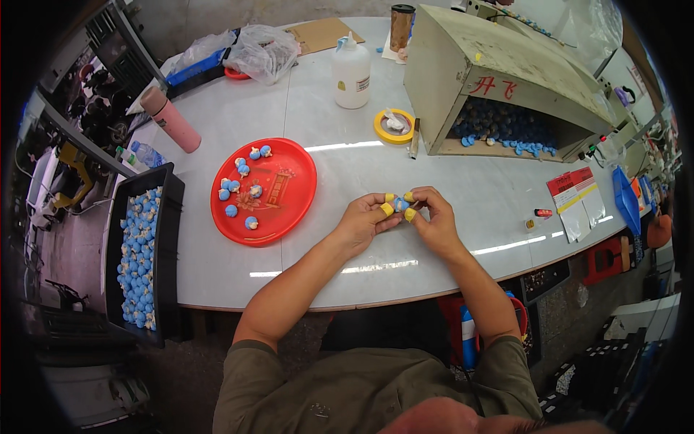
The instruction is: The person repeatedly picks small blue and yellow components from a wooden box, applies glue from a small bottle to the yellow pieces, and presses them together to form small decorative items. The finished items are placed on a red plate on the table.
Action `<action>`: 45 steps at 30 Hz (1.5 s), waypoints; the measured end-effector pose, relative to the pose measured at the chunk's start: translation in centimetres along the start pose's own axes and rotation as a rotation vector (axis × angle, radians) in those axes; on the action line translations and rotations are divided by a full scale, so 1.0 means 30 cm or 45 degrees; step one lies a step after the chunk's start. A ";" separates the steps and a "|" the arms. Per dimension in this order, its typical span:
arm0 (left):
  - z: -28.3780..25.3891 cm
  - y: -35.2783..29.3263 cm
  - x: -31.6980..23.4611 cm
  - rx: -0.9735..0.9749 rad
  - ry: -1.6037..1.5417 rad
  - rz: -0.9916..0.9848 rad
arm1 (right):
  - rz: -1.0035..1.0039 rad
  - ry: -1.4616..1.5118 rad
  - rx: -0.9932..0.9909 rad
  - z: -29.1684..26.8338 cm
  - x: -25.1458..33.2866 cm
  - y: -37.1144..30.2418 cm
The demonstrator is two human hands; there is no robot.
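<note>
Above the near middle of the table, my left hand (361,224) and my right hand (438,223) meet, with yellow covers on the thumbs and forefingers. Between those fingertips is a small blue piece (400,205), pinched from both sides; the fingers hide part of it. To the left lies a round red plate (298,170). Several small blue balls with cream-coloured tufts, such as one ball (256,191), are scattered on it. More of these balls (137,260) fill a long black crate (168,246) at the table's left end.
A greenish open-fronted box (441,94) holding many blue pieces (531,147) stands at the far right. Nearby are yellow tape (382,129), a marker (414,139) and a white squeeze bottle (351,76). A pink flask (172,121) stands far left; red-topped papers (575,195) lie right.
</note>
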State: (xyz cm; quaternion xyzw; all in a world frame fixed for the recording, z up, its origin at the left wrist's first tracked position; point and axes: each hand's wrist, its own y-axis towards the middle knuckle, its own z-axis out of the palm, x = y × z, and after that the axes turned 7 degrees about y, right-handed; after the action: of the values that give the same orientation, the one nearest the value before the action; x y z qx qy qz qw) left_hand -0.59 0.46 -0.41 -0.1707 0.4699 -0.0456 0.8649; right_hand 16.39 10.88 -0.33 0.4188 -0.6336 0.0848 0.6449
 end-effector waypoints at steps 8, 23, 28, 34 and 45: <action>0.003 -0.001 0.003 -0.023 0.018 0.028 | -0.007 -0.269 0.031 0.013 0.089 0.024; 0.018 -0.002 0.015 -0.060 0.096 0.142 | 0.121 -0.355 0.243 -0.012 0.152 0.078; 0.015 -0.003 0.007 -0.055 0.064 0.103 | 0.305 -0.094 0.133 -0.007 0.083 0.069; 0.010 0.002 0.012 -0.075 0.025 0.101 | 0.203 -0.260 0.099 0.018 0.107 0.070; 0.021 -0.005 0.020 -0.056 0.069 0.198 | 0.111 -0.294 0.175 0.000 0.130 0.078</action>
State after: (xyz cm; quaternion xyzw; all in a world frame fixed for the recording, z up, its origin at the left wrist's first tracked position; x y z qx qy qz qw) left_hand 0.27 0.34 -0.53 -0.1513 0.5059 0.0273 0.8488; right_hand 15.60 10.71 4.15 0.4410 -0.7138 0.1074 0.5333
